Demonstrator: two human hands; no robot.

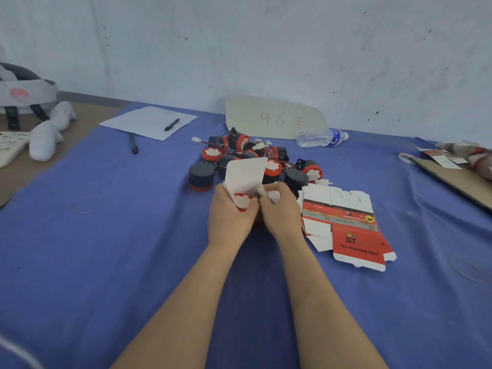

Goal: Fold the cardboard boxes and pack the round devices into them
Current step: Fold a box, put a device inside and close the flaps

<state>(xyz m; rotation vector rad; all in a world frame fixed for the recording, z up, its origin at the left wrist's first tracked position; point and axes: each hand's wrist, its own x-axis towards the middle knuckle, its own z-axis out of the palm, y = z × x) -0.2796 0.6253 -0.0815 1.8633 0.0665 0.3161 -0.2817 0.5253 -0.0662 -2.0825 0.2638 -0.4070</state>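
A folded cardboard box [243, 174] stands at the table's middle with its white lid flap raised. My left hand [230, 214] grips the box's left side. A round device [242, 201] with a red rim and white face sits in the box's mouth. My right hand [277, 209] holds the box's right side and pinches a white connector [263, 192] at the opening. Behind the box lies a pile of black and red round devices [239, 153] with red wires. Flat red and white box blanks [346, 225] lie to the right.
A blue cloth [106, 235] covers the table. White paper [149, 121] with a pen [171, 124] lies at the back left, a second pen [133, 143] beside it. A cardboard sign [274, 118] and water bottle [322, 137] stand by the wall. Brown cardboard [452, 177] lies at the right.
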